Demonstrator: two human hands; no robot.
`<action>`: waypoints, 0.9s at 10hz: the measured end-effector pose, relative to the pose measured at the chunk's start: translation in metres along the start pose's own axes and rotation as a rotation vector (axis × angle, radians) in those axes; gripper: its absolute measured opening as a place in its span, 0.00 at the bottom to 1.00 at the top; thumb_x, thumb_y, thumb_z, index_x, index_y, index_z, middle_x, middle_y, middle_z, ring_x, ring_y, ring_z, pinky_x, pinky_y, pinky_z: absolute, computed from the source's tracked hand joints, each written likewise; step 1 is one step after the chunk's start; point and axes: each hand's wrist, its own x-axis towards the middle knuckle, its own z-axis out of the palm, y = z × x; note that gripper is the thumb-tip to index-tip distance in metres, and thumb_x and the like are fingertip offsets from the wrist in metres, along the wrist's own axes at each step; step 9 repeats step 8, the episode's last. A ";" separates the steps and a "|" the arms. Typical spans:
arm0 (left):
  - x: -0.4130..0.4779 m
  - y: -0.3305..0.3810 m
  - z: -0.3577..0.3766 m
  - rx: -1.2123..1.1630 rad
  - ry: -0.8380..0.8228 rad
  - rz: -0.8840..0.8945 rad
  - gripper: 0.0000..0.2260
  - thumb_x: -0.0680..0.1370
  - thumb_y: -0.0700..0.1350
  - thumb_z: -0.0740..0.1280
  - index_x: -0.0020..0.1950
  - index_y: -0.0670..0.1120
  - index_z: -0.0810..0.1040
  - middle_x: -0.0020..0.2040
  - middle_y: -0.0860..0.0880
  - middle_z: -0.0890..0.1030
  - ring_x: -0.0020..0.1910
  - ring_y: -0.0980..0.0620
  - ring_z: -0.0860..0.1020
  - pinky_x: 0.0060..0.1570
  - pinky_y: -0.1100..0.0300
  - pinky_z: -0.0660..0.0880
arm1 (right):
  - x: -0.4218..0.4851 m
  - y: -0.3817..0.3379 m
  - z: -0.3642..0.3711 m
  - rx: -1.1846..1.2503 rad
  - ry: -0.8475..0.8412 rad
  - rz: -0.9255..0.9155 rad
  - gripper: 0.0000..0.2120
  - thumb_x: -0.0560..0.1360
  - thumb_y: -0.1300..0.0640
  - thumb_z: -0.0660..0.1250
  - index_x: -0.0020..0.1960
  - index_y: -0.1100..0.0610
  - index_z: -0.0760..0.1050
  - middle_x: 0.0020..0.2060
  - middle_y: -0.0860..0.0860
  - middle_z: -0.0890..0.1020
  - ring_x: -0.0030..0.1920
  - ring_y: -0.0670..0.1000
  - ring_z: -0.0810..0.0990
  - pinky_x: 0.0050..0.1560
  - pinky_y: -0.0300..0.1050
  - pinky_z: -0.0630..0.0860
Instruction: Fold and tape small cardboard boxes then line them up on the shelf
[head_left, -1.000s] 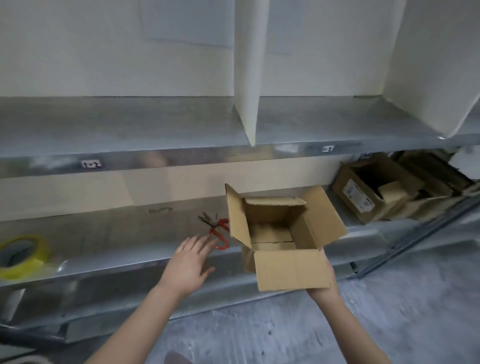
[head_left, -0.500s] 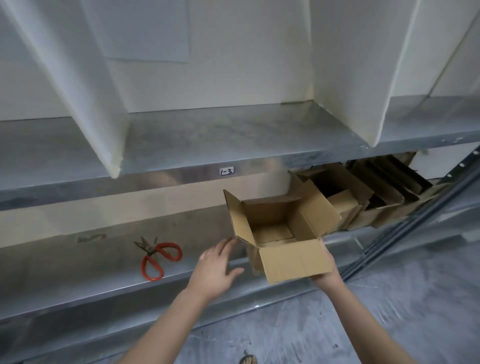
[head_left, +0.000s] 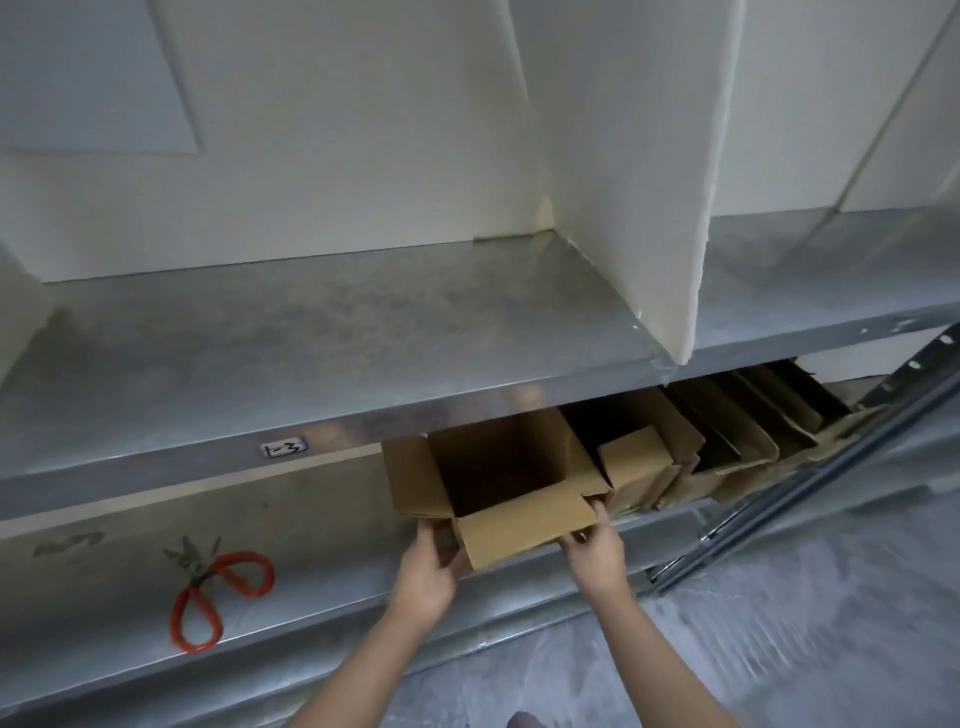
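A small open cardboard box (head_left: 524, 525) with its top flaps spread sits on the lower metal shelf (head_left: 322, 587), partly under the upper shelf's front edge. My left hand (head_left: 428, 569) grips the box's lower left corner. My right hand (head_left: 597, 551) holds its right side at the front flap. Just right of it stands a row of other open cardboard boxes (head_left: 639, 462), leaning against one another. The box's inside is dark and its bottom is hidden.
Red-handled scissors (head_left: 218, 597) lie on the lower shelf to the left. The upper metal shelf (head_left: 337, 353) carries a white divider panel (head_left: 639, 208) and a label (head_left: 284, 448) on its front edge. A slotted upright post (head_left: 810, 467) slants at the right. Grey floor lies below.
The box has gone from mid-air in front of the shelf onto the lower shelf beside the other boxes. My left hand, open and free before, now grips the box. The view has shifted right.
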 end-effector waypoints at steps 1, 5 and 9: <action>0.007 -0.001 0.012 -0.085 0.035 -0.027 0.22 0.78 0.42 0.68 0.66 0.54 0.62 0.58 0.53 0.77 0.56 0.55 0.77 0.58 0.56 0.75 | 0.005 0.012 0.014 0.015 0.058 0.050 0.14 0.76 0.70 0.64 0.61 0.61 0.75 0.48 0.55 0.83 0.47 0.53 0.81 0.40 0.31 0.75; 0.032 -0.009 0.010 0.316 -0.256 -0.013 0.32 0.79 0.61 0.60 0.79 0.50 0.54 0.77 0.46 0.61 0.74 0.48 0.62 0.73 0.54 0.60 | 0.037 0.023 0.010 0.361 -0.072 0.215 0.15 0.80 0.71 0.58 0.66 0.70 0.70 0.60 0.63 0.77 0.55 0.59 0.76 0.39 0.23 0.70; 0.001 -0.002 -0.057 0.958 -0.178 0.373 0.28 0.80 0.60 0.57 0.78 0.54 0.56 0.78 0.51 0.59 0.77 0.48 0.56 0.73 0.51 0.55 | -0.036 0.029 -0.014 -0.135 0.044 -0.008 0.27 0.80 0.50 0.64 0.75 0.57 0.63 0.71 0.55 0.71 0.71 0.56 0.67 0.67 0.51 0.68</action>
